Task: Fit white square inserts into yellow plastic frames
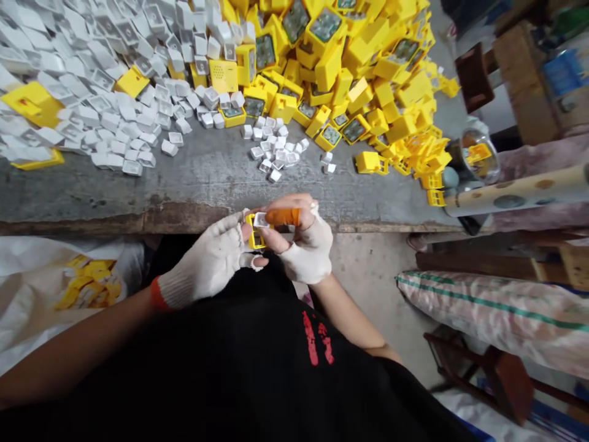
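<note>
Both gloved hands together just off the desk's near edge: my left hand pinches the yellow frame steady so my right hand can press the white cap in, spare caps within reach

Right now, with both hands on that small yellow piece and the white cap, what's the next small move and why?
Probably press the white cap down into the yellow piece with the right hand. The cap sits at the piece's top, under the right fingers, while the left hand grips the piece from the side. Whether it is fully seated cannot be told, so press gently.
</note>
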### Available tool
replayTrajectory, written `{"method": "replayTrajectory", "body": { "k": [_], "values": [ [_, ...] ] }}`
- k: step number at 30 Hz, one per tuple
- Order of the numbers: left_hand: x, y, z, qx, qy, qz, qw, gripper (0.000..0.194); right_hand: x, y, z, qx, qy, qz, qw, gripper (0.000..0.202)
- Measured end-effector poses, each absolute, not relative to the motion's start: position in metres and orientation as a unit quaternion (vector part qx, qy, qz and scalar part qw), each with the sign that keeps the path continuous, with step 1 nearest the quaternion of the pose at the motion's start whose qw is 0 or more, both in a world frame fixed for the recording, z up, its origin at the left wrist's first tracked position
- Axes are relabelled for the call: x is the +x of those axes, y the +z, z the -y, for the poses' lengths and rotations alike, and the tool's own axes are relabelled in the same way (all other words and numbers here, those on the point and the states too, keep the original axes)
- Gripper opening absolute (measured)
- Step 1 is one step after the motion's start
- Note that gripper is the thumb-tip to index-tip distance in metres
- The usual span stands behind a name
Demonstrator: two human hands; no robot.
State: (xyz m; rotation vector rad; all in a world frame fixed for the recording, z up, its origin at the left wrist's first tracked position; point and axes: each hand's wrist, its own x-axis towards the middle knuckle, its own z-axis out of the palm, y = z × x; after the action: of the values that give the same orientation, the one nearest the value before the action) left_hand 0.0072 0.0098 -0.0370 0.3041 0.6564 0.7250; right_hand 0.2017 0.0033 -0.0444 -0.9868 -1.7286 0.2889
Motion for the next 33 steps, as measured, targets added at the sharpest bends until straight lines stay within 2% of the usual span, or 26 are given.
{"method": "replayTrajectory", "body": {
  "k": [4,6,9,12,14,17,19,22,24,28,30,33],
  "values": [
    [0.006,-0.045,-0.008,0.142,0.338,-0.290,0.884,0.023,0.200,-0.048,0.003,-0.414,0.115,0.718,0.548,0.008],
    [0.004,-0.047,-0.008,0.144,0.342,-0.294,0.881,0.028,0.203,-0.044,0.006,-0.415,0.129,0.741,0.512,0.011],
    [0.001,-0.046,-0.008,0.151,0.352,-0.305,0.872,0.038,0.216,-0.039,0.004,-0.423,0.173,0.780,0.428,0.032],
    [-0.001,-0.039,-0.009,0.162,0.373,-0.327,0.853,0.040,0.236,-0.039,-0.017,-0.525,0.156,0.742,0.385,0.046],
    [-0.001,-0.034,-0.010,0.171,0.397,-0.363,0.826,0.033,0.244,-0.043,-0.041,-0.628,0.122,0.703,0.312,0.044],
    [-0.001,-0.026,-0.013,0.181,0.421,-0.417,0.785,0.023,0.239,-0.049,-0.079,-0.710,0.086,0.682,0.152,0.037],
    [-0.001,-0.023,-0.014,0.187,0.426,-0.437,0.769,0.021,0.230,-0.050,-0.091,-0.728,0.057,0.675,0.104,0.031],
    [-0.001,-0.022,-0.016,0.186,0.430,-0.445,0.763,0.021,0.223,-0.049,-0.080,-0.717,0.070,0.679,0.144,0.018],
    [-0.002,-0.023,-0.017,0.186,0.430,-0.437,0.768,0.024,0.224,-0.050,-0.058,-0.674,0.128,0.690,0.231,0.015],
    [0.001,-0.030,-0.017,0.201,0.433,-0.398,0.784,0.034,0.223,-0.054,-0.012,-0.559,0.208,0.687,0.416,0.024],
    [0.004,-0.032,-0.015,0.204,0.434,-0.382,0.790,0.034,0.220,-0.055,0.001,-0.513,0.202,0.700,0.453,0.025],
    [0.008,-0.032,-0.012,0.208,0.432,-0.378,0.792,0.032,0.218,-0.053,0.009,-0.477,0.163,0.730,0.462,0.023]
  ]
}}
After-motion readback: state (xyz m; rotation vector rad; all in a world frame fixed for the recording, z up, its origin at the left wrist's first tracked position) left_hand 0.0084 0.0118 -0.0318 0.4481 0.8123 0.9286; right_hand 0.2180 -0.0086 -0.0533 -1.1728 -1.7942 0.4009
